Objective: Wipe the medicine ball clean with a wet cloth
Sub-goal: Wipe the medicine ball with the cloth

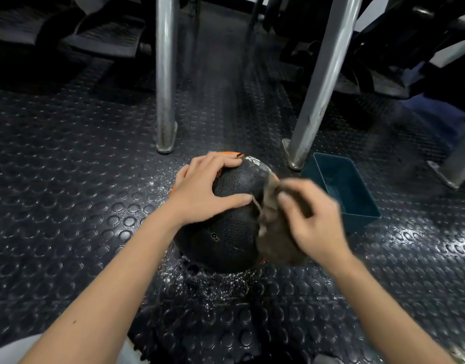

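Medicine ball [226,240], black pebbled rubber, sits on a studded rubber floor [68,179]; left grip [200,193] splays open over its top, right grip [315,222] pinches a frayed brown cloth [278,243] against its side.

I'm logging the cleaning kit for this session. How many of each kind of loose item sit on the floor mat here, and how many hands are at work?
medicine ball: 1
cloth: 1
teal tub: 1
hands: 2 (left hand on the ball, right hand holding the cloth)
Total: 5
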{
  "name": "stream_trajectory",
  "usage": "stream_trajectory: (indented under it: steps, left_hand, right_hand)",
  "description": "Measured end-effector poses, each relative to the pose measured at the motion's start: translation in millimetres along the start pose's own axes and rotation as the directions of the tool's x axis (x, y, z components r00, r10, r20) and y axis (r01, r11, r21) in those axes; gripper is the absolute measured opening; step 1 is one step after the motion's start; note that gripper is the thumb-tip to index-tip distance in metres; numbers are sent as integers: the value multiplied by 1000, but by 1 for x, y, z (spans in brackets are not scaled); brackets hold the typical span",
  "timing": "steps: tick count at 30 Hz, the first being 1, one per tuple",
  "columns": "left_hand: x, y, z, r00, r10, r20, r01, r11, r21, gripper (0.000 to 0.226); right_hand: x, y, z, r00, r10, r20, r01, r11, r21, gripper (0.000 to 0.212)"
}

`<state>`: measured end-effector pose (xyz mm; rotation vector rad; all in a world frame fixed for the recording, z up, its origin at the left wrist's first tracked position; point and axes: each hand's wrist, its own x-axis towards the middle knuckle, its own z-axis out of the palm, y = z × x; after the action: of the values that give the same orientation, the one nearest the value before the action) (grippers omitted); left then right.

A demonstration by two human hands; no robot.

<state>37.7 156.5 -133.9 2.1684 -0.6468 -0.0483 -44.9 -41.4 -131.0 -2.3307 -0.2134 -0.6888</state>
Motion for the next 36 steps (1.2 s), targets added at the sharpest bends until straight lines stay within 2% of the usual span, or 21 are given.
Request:
stream_trajectory:
  steps: [2, 4, 5, 6, 8, 10, 11, 12, 14, 15, 16, 19, 21, 23, 25, 28, 29, 31, 32, 34, 36]
  left_hand:
    - [-1, 1, 0, 1000, 5, 15, -5, 1000, -13, 70]
    - [-1, 1, -1, 1000, 3, 15, -3, 1000, -5, 72]
    - [-1, 1, 0, 1000, 2, 15, -2, 1000, -2, 72]
    - [0, 1, 0, 1000, 2, 5, -2, 1000, -4, 72]
    - [2, 1, -1, 1000, -13, 5, 13, 1000, -4, 73]
    - [1, 1, 0, 999, -30, 12, 30, 1000, 10, 73]
    - [1, 2, 1, 999, -31, 14, 31, 999, 18, 74]
    - [0, 4, 1, 999, -32, 24, 31, 999, 28, 75]
    - [-1, 7, -1, 996, -36, 81, 31, 998, 56, 83]
    - [-2, 8, -3, 991, -33, 127, 25, 998, 63, 89]
    - [-2, 8, -6, 982, -28, 187, 16, 998, 62, 96]
    - [0, 7, -14, 940, -10, 342, -24, 995, 96, 113]
    - [-1, 11, -14, 930, -6, 366, -52, 988, 147, 116]
    - [-2, 18, -9, 938, -10, 345, -48, 986, 160, 114]
    - [-4, 22, -4, 945, 6, 327, -63, 984, 166, 107]
    - [-5, 28, 4, 944, -8, 331, -52, 984, 172, 104]
    - [-5, 29, 7, 943, -11, 332, -53, 982, 181, 105]
    - [-4, 29, 11, 953, -12, 302, -50, 980, 195, 105]
    - [-5, 31, 12, 956, -16, 292, -45, 978, 203, 105]
    - [-5, 30, 13, 965, -6, 263, -52, 976, 212, 103]
    - [-4, 29, 12, 969, -3, 249, -49, 978, 203, 103]
  right_hand:
    - [-10, 30, 1, 992, 116, 57, -111, 991, -74, 16]
    - [-6, 48, -12, 969, 243, -34, -245, 949, -198, 18]
    - [-2, 48, -20, 951, 288, -116, -305, 935, -180, 18]
    - [7, 41, -26, 938, 287, -195, -311, 944, -110, 17]
    - [16, 15, -28, 948, 178, -264, -171, 984, 48, 16]
    - [15, -5, -15, 987, 21, -161, -12, 998, 57, 17]
    - [10, -3, -6, 996, -9, -85, 11, 1000, 20, 18]
    - [7, 5, 0, 1000, 23, -11, -24, 999, -35, 19]
    - [3, 26, -2, 968, 244, 64, -222, 944, -242, 22]
    - [2, 31, -8, 947, 319, 44, -285, 895, -342, 22]
    - [4, 34, -16, 948, 319, -4, -299, 883, -362, 20]
    - [20, 6, -27, 979, 151, -134, -165, 981, -104, 16]
    - [22, -18, -17, 997, 8, -72, -10, 999, -33, 18]
    - [11, -23, -1, 997, -62, 41, 65, 996, -65, 20]
    - [5, -7, 2, 998, 30, 55, -24, 994, -102, 19]
    - [11, 16, -22, 976, 213, -37, -214, 932, -294, 13]
    - [14, 15, -30, 964, 252, -83, -265, 929, -258, 14]
    - [18, -1, -34, 974, 194, -118, -207, 972, -106, 18]
    - [18, -11, -30, 987, 141, -73, -145, 988, -49, 17]
    - [11, -20, -17, 996, 68, 57, -66, 997, -40, 13]
    - [8, -6, -11, 987, 140, 79, -132, 986, -98, 12]
